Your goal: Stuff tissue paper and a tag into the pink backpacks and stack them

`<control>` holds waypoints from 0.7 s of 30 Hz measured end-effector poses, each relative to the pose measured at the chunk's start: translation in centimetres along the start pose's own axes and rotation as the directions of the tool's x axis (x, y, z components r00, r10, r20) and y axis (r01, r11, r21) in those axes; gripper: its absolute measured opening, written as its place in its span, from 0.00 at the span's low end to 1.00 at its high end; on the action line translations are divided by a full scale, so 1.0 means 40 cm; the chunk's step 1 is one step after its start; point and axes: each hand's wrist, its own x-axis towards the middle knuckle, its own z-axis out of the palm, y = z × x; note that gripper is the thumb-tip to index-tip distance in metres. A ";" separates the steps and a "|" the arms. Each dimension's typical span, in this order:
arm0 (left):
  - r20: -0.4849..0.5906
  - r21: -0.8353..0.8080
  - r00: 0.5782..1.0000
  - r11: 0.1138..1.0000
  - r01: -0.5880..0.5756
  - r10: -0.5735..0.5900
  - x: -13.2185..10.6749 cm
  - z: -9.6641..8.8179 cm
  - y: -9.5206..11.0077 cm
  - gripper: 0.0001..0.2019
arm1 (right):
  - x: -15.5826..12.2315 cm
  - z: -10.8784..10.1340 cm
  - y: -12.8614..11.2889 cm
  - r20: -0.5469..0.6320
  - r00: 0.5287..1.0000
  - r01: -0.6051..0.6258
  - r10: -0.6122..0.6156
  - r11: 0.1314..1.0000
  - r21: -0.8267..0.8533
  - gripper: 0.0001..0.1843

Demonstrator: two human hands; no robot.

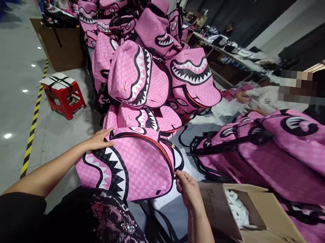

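In the head view, a pink checkered backpack [146, 166] with a printed black-and-white shark mouth lies tilted in front of me. A curved zipper [160, 146] with red edging runs along its pocket. My left hand [99, 140] rests on the backpack's upper left side, fingers spread and stretched out. At the right edge of the bag, my right hand [186, 184] is closed in a pinch at the lower end of the zipper, apparently on the zipper pull, which is mostly hidden by the fingers.
Behind is a high pile of similar backpacks [140, 74]. An open cardboard box [279, 222] with white pieces stands at right, beside more pink bags [291, 162]. A red stool [66, 98] is on the floor at left. A person [269, 100] sits at right.
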 end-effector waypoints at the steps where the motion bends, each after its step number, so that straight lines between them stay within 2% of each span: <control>1: -0.010 0.001 1.000 1.000 -0.004 0.004 0.004 -0.003 -0.008 0.41 | 0.005 0.007 -0.009 -0.045 0.999 0.014 -0.014 1.000 -0.010 0.26; 3: -0.051 -0.009 0.999 1.000 0.009 -0.009 0.012 0.003 -0.017 0.36 | 0.023 0.026 -0.045 -0.129 0.988 0.075 -0.085 0.994 -0.083 0.22; 5: -0.101 -0.024 0.995 1.000 0.009 -0.011 0.014 0.030 -0.010 0.32 | 0.046 0.060 -0.106 -0.197 0.964 0.143 -0.176 0.975 -0.172 0.19; 7: -0.157 -0.037 0.988 0.999 -0.009 0.003 0.009 0.070 0.012 0.30 | 0.069 0.116 -0.188 -0.232 0.925 0.234 -0.300 0.933 -0.272 0.14; 8: -0.189 -0.042 0.982 0.999 -0.016 0.008 0.004 0.090 0.025 0.29 | 0.076 0.155 -0.230 -0.213 0.897 0.295 -0.388 0.882 -0.368 0.12; 9: -0.225 -0.047 0.974 0.999 -0.017 0.006 -0.002 0.108 0.038 0.28 | 0.079 0.200 -0.270 -0.155 0.862 0.351 -0.482 0.790 -0.502 0.13; 10: -0.263 -0.053 0.965 0.999 -0.011 -0.003 -0.008 0.123 0.049 0.27 | 0.077 0.250 -0.304 -0.054 0.825 0.392 -0.562 0.640 -0.661 0.16; 12: -0.338 -0.074 0.940 0.997 0.015 -0.040 -0.018 0.144 0.064 0.26 | 0.058 0.358 -0.342 0.192 0.790 0.396 -0.583 0.246 -0.885 0.18; 13: -0.369 -0.089 0.927 0.996 0.030 -0.061 -0.022 0.151 0.068 0.25 | 0.042 0.412 -0.343 0.282 0.796 0.382 -0.536 0.082 -0.921 0.18; 14: -0.393 -0.105 0.916 0.994 0.039 -0.078 -0.025 0.156 0.071 0.25 | 0.024 0.462 -0.332 0.353 0.800 0.385 -0.485 -0.037 -0.922 0.18; 16: -0.421 -0.136 0.902 0.990 0.038 -0.093 -0.028 0.164 0.075 0.22 | -0.015 0.548 -0.284 0.492 0.772 0.465 -0.402 -0.169 -0.869 0.17; 19: -0.434 -0.175 0.896 0.984 0.018 -0.094 -0.029 0.173 0.083 0.20 | -0.061 0.626 -0.195 0.671 0.672 0.629 -0.313 -0.237 -0.740 0.17; 21: -0.434 -0.199 0.895 0.980 0.013 -0.100 -0.030 0.172 0.089 0.21 | -0.081 0.643 -0.159 0.675 0.671 0.647 -0.307 -0.201 -0.735 0.18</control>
